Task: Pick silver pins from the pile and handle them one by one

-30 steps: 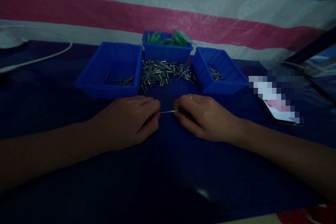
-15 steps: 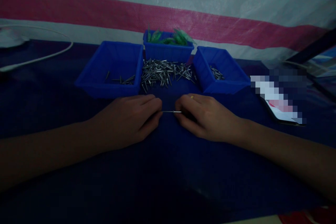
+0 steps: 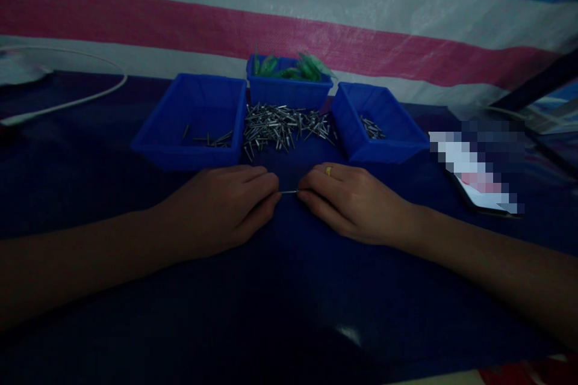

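Note:
Between my two hands a thin metal blind rivet (image 3: 289,192) lies level above the dark blue tabletop. My left hand (image 3: 230,201) pinches its left end between thumb and forefinger. At the opposite end, the closed fingertips of my right hand (image 3: 354,201) grip the rivet and hide its thicker part. Just beyond my hands is a loose pile of silvery rivets (image 3: 273,126). Several more lie in the left blue bin (image 3: 156,126) and in the right blue bin (image 3: 401,123).
Behind the pile, a third blue bin (image 3: 289,93) holds green plastic bags (image 3: 311,66). A phone (image 3: 487,189), partly pixelated, lies at the right. A white cable (image 3: 90,96) curves across the far left. A striped tarp (image 3: 180,18) closes off the back.
The fingers of my right hand have closed over the rivet's thicker right part, which showed before. My left hand has stayed in place. The view has shifted very slightly.

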{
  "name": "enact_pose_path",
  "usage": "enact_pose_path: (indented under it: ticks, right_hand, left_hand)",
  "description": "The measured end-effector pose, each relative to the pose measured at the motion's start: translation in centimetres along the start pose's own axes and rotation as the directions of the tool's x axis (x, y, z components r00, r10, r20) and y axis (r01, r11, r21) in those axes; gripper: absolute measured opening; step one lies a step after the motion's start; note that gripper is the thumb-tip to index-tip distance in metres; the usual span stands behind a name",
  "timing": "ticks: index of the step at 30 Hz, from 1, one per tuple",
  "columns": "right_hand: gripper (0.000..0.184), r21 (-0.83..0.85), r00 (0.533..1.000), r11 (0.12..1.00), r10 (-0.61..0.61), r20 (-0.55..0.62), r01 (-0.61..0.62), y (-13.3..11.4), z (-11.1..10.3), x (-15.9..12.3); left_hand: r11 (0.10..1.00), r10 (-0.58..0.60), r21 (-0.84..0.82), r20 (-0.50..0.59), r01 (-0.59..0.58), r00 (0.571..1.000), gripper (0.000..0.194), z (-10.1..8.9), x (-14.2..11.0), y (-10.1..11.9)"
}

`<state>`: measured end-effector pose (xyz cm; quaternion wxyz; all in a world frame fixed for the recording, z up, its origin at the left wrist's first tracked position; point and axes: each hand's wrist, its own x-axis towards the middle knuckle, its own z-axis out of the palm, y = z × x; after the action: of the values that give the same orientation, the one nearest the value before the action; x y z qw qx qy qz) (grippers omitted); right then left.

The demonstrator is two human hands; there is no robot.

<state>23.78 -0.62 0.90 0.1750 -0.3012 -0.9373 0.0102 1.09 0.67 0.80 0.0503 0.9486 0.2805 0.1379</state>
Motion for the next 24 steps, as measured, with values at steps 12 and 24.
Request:
enact_pose_path:
  ticks: [12,24]
  right_hand:
    - [0.025,0.024,1.000,0.999,0.022,-0.001,-0.022,-0.19,-0.04,-0.18]
    - [0.028,0.017,0.998,0.998,0.053,0.024,-0.053,-0.16,0.05,-0.07]
  left_hand:
    - [1.000,0.010,0.010,-0.006,-0.010,1.000,0.029,-0.01,0.00,0.02]
    - [1.000,0.021,0.008,-0.038,-0.021,0.999,0.029,0.19,-0.05,-0.14]
